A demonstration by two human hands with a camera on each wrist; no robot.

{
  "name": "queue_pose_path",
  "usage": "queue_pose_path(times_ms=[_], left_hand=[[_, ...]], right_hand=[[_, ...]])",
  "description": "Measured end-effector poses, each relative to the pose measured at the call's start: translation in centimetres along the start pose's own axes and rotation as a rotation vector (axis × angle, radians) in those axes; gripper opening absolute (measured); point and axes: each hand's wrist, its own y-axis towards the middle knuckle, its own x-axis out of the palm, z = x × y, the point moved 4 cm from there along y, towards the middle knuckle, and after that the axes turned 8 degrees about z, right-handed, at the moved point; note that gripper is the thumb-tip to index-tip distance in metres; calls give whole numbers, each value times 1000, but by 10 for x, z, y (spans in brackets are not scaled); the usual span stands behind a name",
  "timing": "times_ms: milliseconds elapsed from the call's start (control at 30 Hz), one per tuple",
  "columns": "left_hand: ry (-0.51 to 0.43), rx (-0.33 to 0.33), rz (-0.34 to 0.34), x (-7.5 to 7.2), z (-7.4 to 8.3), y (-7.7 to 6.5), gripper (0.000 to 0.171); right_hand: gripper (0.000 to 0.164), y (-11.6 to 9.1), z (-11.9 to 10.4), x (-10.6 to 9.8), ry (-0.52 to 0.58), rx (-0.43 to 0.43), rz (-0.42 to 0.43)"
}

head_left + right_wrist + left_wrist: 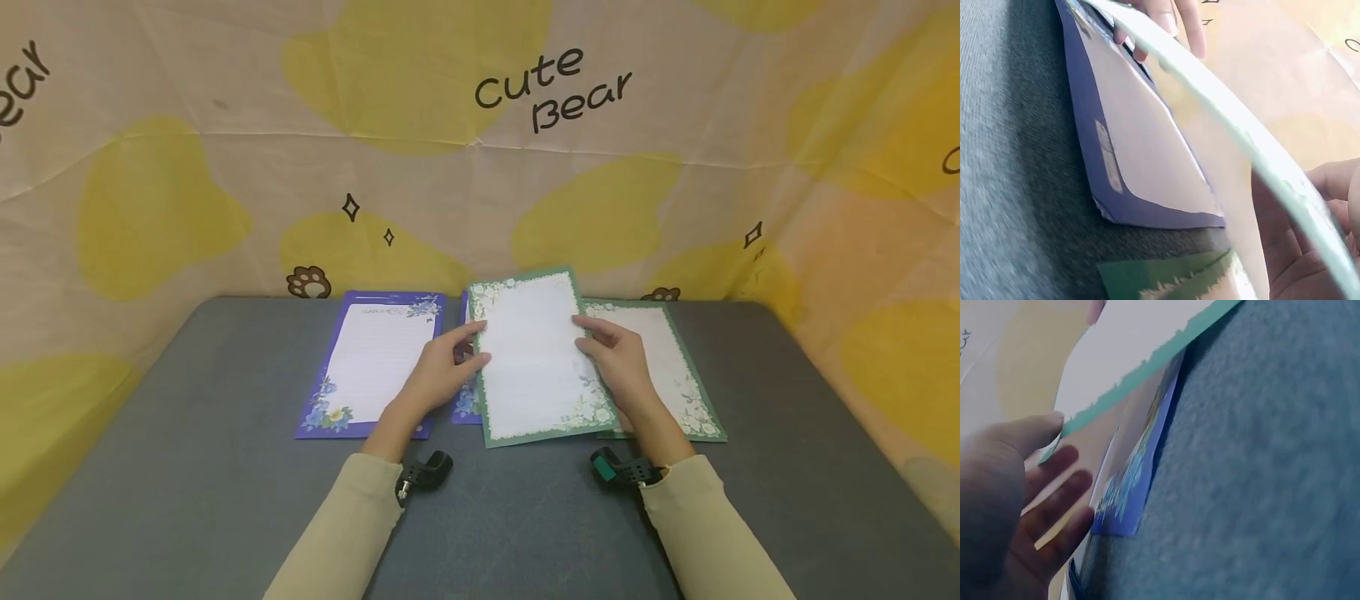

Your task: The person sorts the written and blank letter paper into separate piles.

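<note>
A sheet of letter paper with a green floral border is held up off the table, slightly tilted and bowed in the right wrist view. My left hand pinches its left edge, thumb on the front and other fingers spread behind. On the opposite edge, my right hand grips the sheet between thumb and fingers. Beneath it lies a purple-bordered sheet with blue flowers, mostly covered in the head view. Another green-bordered sheet lies to the right, partly behind my right hand and the held sheet.
More purple-bordered paper, apparently stacked, lies on the grey table to the left. A yellow and cream printed cloth hangs behind the table's far edge. Each wrist wears a black strap with a camera.
</note>
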Motion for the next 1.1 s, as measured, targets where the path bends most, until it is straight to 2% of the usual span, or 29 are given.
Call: queue_pose_path(times_ms=[100,233,467,667,1000,1100], left_hand=[[-51,11,-9,2,4,0,51],[-92,26,38,3,8,0,47],[-173,30,56,7,13,1,50],[-193,71,86,11,25,4,60],[-179,77,98,20,45,8,64],[-176,92,99,25,52,11,65]], right_hand=[[43,0,-2,-3,-8,-30,-18],[46,0,-4,-6,-9,-55,-44],[48,-1,-10,-12,-107,-133,15],[47,-3,-18,-20,-163,-226,69],[48,-1,-23,-41,-117,-223,87],[46,0,-24,-48,-143,-241,126]])
